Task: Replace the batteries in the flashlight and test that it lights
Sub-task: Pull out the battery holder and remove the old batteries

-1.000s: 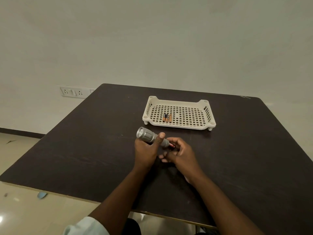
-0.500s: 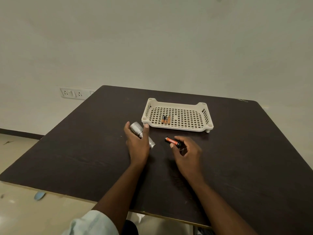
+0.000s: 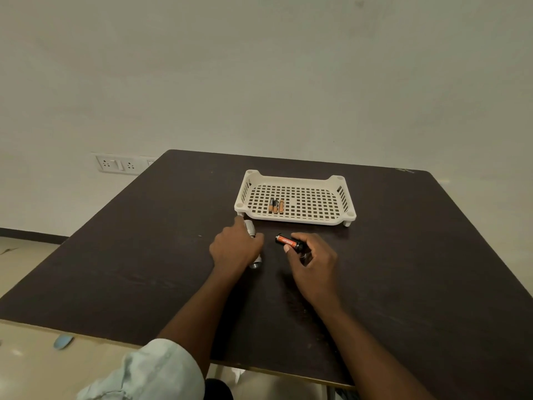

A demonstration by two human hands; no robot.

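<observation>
A silver flashlight [image 3: 250,228] lies on the dark table [image 3: 403,255], mostly covered by my left hand [image 3: 235,249], whose fingers curl round its body; its open rear end shows below the hand. My right hand [image 3: 313,259] pinches a red and black battery [image 3: 289,242] between thumb and fingers, just right of the flashlight. A small dark part sits inside my right palm; I cannot tell what it is. Three small orange and black batteries [image 3: 276,205] lie in the cream tray [image 3: 343,196] behind.
The perforated cream tray stands on short legs just beyond both hands. A wall socket plate [image 3: 118,163] is on the wall at the left. The table's front edge runs near my body, with floor tiles to the left.
The battery came out of the flashlight's rear in my right hand. My left hand turned the flashlight and lowered it onto the table, head pointing away toward the tray.
</observation>
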